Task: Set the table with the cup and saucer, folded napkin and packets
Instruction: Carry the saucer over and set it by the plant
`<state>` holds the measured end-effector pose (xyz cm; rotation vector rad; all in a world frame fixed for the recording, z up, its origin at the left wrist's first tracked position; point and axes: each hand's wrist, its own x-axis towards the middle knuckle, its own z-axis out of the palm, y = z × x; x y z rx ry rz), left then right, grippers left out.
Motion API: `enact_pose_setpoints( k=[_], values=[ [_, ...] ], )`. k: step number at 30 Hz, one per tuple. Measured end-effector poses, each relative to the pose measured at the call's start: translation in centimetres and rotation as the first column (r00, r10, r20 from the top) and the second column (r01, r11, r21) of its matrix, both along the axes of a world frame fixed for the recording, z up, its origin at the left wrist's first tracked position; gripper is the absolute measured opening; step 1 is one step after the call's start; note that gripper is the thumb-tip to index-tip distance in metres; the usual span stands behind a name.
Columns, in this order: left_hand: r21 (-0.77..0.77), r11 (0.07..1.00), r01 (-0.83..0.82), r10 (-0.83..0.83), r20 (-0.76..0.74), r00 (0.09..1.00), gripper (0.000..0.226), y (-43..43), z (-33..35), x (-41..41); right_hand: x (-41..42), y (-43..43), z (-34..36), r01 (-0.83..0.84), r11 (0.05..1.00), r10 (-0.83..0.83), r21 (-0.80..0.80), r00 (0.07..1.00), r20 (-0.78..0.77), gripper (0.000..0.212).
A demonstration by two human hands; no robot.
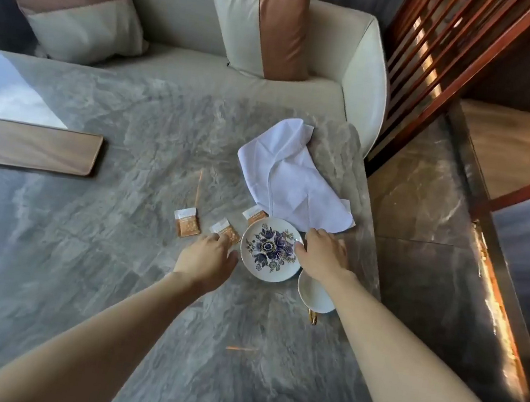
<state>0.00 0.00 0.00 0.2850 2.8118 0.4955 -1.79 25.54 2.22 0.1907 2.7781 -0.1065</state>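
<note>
From the head camera, the round white saucer with blue flowers sits on the grey marble table. The right hand, at the saucer's 3 o'clock, pinches its rim. The left hand, at 9 o'clock, is spread wide, holding nothing, fingertips by one small orange packet. The white cup with a gold handle stands at 5 o'clock, under the right wrist; a lift could bump it over. The crumpled white cloth napkin lies at 12 o'clock, not folded yet.
</note>
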Motion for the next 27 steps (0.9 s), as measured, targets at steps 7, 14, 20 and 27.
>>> enact_pose_setpoints(
  k=[7,14,20,27],
  values=[
    [0.029,0.989,-0.142,0.133,0.213,0.968,0.042,2.0,-1.7,-0.9,-1.5,1.0,-2.1,-0.046,0.999,0.047,-0.009,0.997,0.061,0.041],
    [0.022,0.986,-0.162,0.151,0.258,0.954,0.043,3.8,-2.9,-1.3,-2.0,1.0,-3.5,-0.034,0.999,0.038,-0.032,0.994,0.105,0.038],
    [0.093,0.962,-0.256,0.219,0.299,0.929,0.033,3.7,-3.9,-1.0,-1.7,0.2,-3.4,0.046,0.996,-0.040,-0.079,0.996,0.079,0.033],
    [0.171,0.923,-0.344,0.291,0.270,0.918,0.034,-0.1,-2.3,-0.4,-2.0,-3.2,-1.9,0.040,0.984,-0.039,-0.173,0.999,0.010,0.029]
  ],
)
